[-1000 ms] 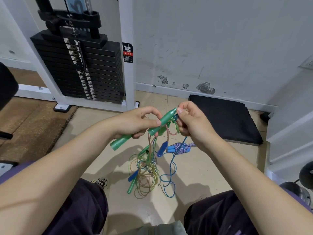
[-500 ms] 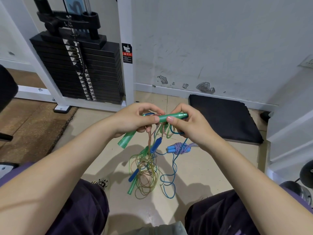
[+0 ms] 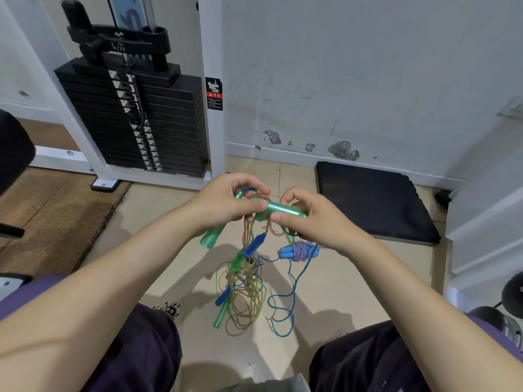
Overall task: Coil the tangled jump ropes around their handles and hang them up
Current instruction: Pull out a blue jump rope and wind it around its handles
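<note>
My left hand (image 3: 226, 203) grips a green handle (image 3: 212, 236) that juts down and left below its fist. My right hand (image 3: 308, 219) pinches a second green handle (image 3: 284, 208), which lies nearly level between both hands with my left thumb on its left end. Tangled green, orange and blue ropes (image 3: 244, 290) hang from the hands to the floor. A blue handle (image 3: 254, 245) dangles in the tangle, and another blue handle (image 3: 222, 295) and a green one (image 3: 220, 314) lie lower. A coiled purple-white rope with blue handles (image 3: 300, 250) rests on the floor.
A black weight stack (image 3: 141, 123) in a white frame stands ahead on the left. A black mat (image 3: 373, 202) lies against the white wall (image 3: 353, 80) on the right. My knees in dark trousers flank the rope pile. Black weights (image 3: 512, 295) sit at the far right.
The green handle between my hands has swung from pointing up-right to nearly level and now tips down to the right. Both hands rose a little and the hanging tangle lifted with them.
</note>
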A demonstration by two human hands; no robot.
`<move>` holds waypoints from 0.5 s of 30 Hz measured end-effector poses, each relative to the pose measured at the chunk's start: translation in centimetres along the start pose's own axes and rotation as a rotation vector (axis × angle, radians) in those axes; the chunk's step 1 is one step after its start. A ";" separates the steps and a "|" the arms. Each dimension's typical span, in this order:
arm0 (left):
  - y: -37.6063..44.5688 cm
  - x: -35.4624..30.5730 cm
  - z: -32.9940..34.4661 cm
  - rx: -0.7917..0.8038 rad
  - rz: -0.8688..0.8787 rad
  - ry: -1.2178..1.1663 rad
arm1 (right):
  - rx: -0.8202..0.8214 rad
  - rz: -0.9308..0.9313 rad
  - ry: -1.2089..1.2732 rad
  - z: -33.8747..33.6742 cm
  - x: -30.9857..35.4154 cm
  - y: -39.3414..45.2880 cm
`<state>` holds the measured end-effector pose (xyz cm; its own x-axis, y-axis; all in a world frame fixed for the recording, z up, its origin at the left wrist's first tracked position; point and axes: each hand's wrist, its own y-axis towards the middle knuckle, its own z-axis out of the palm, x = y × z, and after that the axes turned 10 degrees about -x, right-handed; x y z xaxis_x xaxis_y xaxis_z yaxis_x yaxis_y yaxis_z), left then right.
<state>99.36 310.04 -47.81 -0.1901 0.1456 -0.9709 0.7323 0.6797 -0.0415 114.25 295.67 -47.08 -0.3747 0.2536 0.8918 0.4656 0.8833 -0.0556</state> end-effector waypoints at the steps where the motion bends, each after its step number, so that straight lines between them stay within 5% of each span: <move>1: 0.0 0.1 0.2 -0.035 0.009 0.006 | -0.020 -0.036 -0.054 0.3 0.0 -0.1; 15: 0.6 0.7 1.0 -0.262 0.030 0.232 | -0.142 -0.144 -0.202 1.1 -0.3 0.0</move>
<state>100.33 309.85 -48.75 -0.3367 0.3074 -0.8900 0.5529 0.8296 0.0775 113.50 296.00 -47.84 -0.5908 0.2157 0.7774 0.4982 0.8555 0.1413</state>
